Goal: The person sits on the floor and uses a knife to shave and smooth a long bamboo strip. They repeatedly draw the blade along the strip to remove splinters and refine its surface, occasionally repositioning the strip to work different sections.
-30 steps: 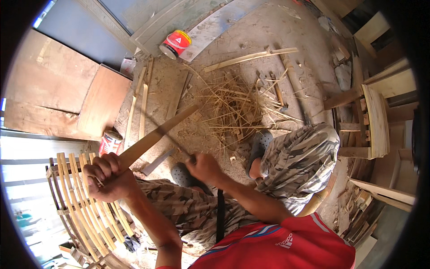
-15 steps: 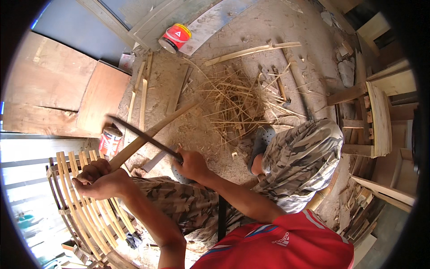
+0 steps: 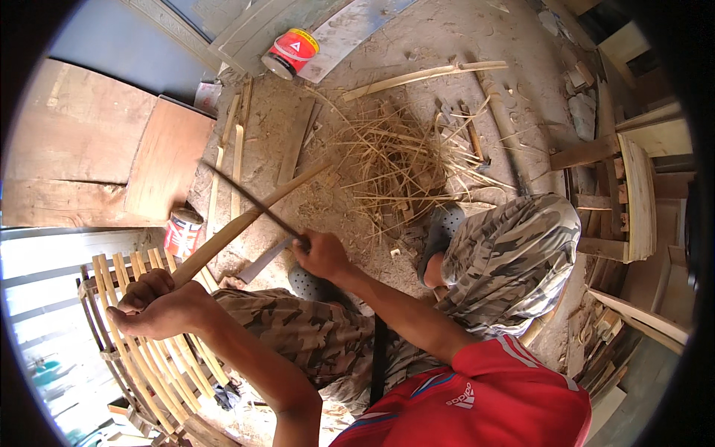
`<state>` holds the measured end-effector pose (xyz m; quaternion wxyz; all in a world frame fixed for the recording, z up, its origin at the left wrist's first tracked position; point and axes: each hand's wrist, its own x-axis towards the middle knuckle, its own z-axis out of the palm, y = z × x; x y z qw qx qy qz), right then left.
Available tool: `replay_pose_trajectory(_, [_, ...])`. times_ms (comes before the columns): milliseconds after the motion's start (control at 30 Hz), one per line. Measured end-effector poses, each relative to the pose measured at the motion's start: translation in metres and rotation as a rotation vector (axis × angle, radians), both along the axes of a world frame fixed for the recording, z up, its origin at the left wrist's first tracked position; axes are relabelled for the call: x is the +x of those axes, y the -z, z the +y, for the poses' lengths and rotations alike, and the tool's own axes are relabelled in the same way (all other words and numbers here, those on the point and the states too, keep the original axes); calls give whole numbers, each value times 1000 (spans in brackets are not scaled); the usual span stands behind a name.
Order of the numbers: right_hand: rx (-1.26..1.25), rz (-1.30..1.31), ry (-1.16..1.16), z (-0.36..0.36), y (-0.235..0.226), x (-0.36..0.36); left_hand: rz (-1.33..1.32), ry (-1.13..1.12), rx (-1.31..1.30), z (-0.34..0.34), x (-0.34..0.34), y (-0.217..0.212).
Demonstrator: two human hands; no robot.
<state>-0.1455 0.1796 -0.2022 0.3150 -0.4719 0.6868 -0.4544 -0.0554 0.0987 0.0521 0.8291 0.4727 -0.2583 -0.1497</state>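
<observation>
Raised blade [image 3: 249, 200] in right hand [image 3: 322, 255]

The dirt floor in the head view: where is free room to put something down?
Free patches: the flat brown wooden board at left, and bare dirt floor beyond the long pale bamboo strip. Crowded: the pile of thin bamboo shavings in the middle, and the ground by the small red can near the left hand.
</observation>
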Motion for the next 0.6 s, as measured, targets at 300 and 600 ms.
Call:
replay_pose_trajectory(300, [209,26,6,-11,41,-37,-29,-117,83,-10,7,1])
replay_pose_trajectory(600, [387,26,230,-12,131,-63,32,-163,111,-19,-14,-7])
